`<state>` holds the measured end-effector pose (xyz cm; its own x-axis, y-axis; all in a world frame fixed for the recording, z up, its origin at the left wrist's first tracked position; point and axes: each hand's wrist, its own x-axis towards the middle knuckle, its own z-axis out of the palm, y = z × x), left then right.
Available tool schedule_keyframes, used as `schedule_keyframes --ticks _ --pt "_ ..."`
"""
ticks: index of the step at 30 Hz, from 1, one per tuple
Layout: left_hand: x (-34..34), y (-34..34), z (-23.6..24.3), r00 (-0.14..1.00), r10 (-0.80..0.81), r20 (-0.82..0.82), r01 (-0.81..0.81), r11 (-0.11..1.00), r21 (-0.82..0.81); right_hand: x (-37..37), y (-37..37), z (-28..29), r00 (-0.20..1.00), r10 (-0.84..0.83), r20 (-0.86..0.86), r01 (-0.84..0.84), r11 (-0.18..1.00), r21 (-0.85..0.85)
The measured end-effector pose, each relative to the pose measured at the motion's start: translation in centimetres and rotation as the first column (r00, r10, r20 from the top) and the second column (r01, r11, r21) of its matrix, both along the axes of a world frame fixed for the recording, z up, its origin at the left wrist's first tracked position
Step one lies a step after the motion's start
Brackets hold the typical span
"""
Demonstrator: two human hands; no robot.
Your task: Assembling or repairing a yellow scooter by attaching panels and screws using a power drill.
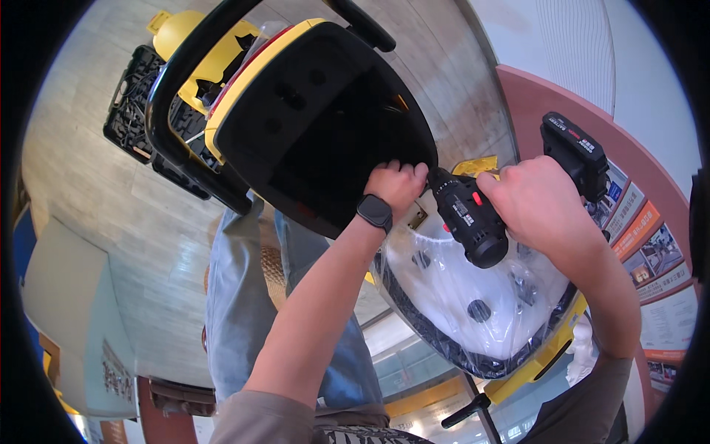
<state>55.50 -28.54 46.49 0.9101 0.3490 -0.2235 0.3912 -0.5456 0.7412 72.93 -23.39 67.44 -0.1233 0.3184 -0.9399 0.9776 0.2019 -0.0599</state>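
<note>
My right hand (540, 203) is wrapped round the grip of a black cordless drill (473, 218) with red buttons and a battery at its base. The drill's chuck points at the lower right edge of a glossy black panel (325, 126) with a yellow rim. Just beside the chuck, my left hand (399, 185), with a black watch at its wrist, bears on that edge. Its fingers are curled closed; what they hold, if anything, is hidden. The drill's tip is hidden by the panel edge and my fingers. Below the drill lies a white padded part (473, 296) under clear plastic wrap.
A thick black tubular handle (159, 111) curves round the panel's left side. Behind it on the floor are an open black tool case (129, 111) and a yellow rounded object (181, 37). A pink-edged display board (532, 96) stands at right. A black lever (466, 411) sticks out below.
</note>
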Motion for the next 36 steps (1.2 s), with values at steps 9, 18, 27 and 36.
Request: schedule_keyframes --ticks 9,18,27,36 --pt "0.5 0.3 -0.6 0.997 -0.063 -0.041 0.061 0.997 -0.044 0.0 0.4 0.4 0.997 -0.067 0.040 0.065 0.997 0.044" --pt "0.7 0.9 -0.7 0.986 -0.159 0.044 0.161 0.985 -0.057 -0.7 1.1 0.8 0.991 -0.107 0.074 0.104 0.994 0.041" --pt "-1.0 4.7 1.3 0.975 0.022 -0.221 -0.077 0.967 -0.244 -0.4 0.6 0.9 0.983 -0.148 0.108 0.140 0.987 0.077" --pt "-4.4 9.8 8.7 0.887 0.383 -0.257 -0.460 0.769 -0.444 -0.7 0.8 1.1 0.975 -0.203 0.092 0.190 0.973 0.129"
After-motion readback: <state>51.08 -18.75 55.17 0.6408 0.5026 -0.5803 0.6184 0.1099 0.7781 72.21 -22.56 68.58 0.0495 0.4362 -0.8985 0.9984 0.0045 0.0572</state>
